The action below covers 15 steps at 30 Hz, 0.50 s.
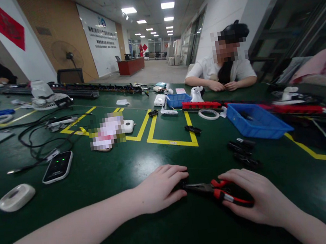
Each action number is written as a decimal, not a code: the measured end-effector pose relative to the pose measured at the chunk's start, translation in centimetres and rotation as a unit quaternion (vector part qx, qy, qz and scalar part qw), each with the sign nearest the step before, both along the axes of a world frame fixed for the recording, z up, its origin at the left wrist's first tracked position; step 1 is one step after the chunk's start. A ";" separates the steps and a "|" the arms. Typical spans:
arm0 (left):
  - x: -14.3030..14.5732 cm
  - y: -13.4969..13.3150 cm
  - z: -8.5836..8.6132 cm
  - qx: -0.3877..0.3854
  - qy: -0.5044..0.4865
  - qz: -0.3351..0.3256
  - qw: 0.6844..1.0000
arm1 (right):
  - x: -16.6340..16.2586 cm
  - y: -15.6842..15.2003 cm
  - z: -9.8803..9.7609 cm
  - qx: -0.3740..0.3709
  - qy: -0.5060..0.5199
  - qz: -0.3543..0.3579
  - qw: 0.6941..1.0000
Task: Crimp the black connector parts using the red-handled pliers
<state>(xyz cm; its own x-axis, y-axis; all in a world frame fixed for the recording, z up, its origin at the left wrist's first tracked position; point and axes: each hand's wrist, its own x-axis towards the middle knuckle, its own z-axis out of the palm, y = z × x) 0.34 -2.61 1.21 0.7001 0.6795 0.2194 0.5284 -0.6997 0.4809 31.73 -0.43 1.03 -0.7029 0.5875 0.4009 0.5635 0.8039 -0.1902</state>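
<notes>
My right hand (254,198) is closed around the red and black handles of a pair of pliers (213,189) lying low over the green table (132,162). The pliers' dark jaws point left toward my left hand (161,186). That hand rests palm down on the table with its fingers curled at the jaw tips; whatever it pinches there is hidden under the fingers. Several small black parts (243,153) lie just beyond my right hand.
A blue bin (255,123) sits at the right, a smaller blue tray (178,100) farther back. A phone (57,167) and a white oval device (16,197) lie at the left near black cables (41,141). Yellow tape lines (171,141) mark the table. A person (222,71) sits opposite, others at both edges.
</notes>
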 end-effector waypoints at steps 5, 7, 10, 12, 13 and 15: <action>0.1 0.0 -0.1 -0.001 -0.010 0.005 1.000 | -0.1 0.0 -0.1 0.016 0.019 -0.004 1.000; 0.1 0.0 -0.1 -0.011 -0.018 0.011 1.000 | 0.1 0.1 -0.1 0.026 0.017 -0.004 1.000; 0.2 -0.1 0.0 -0.014 -0.018 0.016 1.000 | 0.5 0.4 -0.1 0.046 -0.003 0.009 0.999; 0.1 -0.1 0.0 -0.008 -0.013 0.015 1.000 | 0.7 0.6 -0.1 0.057 -0.016 0.017 0.998; 0.1 -0.1 0.0 -0.006 -0.011 0.015 1.000 | 0.7 0.6 -0.1 0.062 -0.020 0.019 0.998; 0.2 -0.2 0.0 -0.002 -0.007 0.016 1.000 | 0.7 0.6 -0.2 0.070 -0.021 0.019 0.997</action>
